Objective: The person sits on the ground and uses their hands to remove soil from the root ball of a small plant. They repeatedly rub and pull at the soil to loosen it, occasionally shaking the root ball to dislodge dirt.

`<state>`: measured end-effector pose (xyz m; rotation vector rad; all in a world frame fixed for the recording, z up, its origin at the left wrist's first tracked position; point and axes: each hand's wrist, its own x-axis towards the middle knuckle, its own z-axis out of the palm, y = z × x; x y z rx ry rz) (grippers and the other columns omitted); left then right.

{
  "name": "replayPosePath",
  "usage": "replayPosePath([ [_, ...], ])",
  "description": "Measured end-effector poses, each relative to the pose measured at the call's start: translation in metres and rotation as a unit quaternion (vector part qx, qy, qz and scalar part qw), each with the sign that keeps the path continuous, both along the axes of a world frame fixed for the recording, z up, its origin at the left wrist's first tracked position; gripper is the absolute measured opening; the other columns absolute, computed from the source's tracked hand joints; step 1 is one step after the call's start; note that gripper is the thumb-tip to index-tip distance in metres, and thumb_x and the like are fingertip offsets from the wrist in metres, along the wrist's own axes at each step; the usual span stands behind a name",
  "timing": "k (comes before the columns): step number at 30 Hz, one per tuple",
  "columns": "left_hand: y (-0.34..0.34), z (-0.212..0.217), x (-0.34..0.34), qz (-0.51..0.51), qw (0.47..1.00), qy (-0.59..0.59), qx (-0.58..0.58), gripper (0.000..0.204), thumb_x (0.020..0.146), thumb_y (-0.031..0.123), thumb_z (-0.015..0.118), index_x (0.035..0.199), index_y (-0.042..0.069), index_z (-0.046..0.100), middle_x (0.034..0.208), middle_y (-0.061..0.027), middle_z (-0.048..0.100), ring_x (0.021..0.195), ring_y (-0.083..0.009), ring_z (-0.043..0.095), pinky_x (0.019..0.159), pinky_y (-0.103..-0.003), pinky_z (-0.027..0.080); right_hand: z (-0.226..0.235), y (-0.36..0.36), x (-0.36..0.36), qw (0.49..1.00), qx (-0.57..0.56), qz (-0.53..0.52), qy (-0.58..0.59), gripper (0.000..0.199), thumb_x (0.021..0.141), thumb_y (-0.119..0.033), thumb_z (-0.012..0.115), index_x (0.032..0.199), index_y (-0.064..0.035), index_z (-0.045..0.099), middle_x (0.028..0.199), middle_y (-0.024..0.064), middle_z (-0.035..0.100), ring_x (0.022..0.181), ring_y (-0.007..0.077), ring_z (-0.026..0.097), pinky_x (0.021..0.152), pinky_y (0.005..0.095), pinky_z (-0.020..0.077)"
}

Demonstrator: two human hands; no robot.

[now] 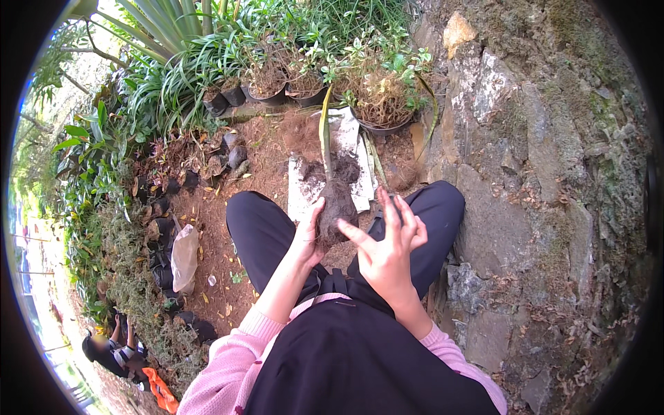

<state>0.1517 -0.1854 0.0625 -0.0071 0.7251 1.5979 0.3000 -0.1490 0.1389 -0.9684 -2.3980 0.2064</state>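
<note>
My left hand (pixel 309 236) is closed round the side of a dark root ball of soil (pixel 337 209), holding it up between my knees. From its top rises one long, stiff plant leaf (pixel 324 135), green with yellowish edges, like a snake plant's. My right hand (pixel 393 261) is open with its fingers spread. Its index fingertip touches, or almost touches, the right side of the root ball. Beyond the root ball, a white sheet (pixel 299 196) lies on the ground with loose dark soil (pixel 348 168) on it. Another long leaf (pixel 374 160) lies along the sheet's right side.
Potted plants (pixel 384 104) stand in a row at the far side. A rough stone wall (pixel 532 207) borders my right. On the left are a pale plastic bag (pixel 185 259) and several black pots (pixel 162 270) beside plants. Another person (pixel 114 353) is at the lower left.
</note>
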Motion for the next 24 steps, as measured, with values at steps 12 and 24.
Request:
replayPosePath([
  [12,-0.001,-0.003,-0.005,0.042,0.999,0.01,-0.008,0.042,0.094,0.03,0.053,0.128,0.008,0.043,0.118,-0.012,0.056,0.107,-0.0237,0.059,0.09,-0.041,0.051,0.001,-0.008,-0.006,0.998,-0.056,0.0,0.008,0.05,0.073,-0.009,0.062,0.115,-0.0355,0.064,0.143,0.0121,0.036,0.127,0.0325,0.032,0.1,0.0518,0.0165],
  [24,0.02,0.015,-0.056,0.047,0.997,0.057,-0.025,0.051,0.092,0.04,0.052,0.13,0.006,0.043,0.126,-0.0136,0.053,0.115,-0.0267,0.053,0.099,-0.046,0.044,-0.033,0.051,0.019,0.994,-0.1,-0.037,0.001,0.054,0.074,-0.007,0.059,0.128,-0.0167,0.053,0.143,0.0157,0.033,0.128,0.0339,0.032,0.105,0.0465,0.0217],
])
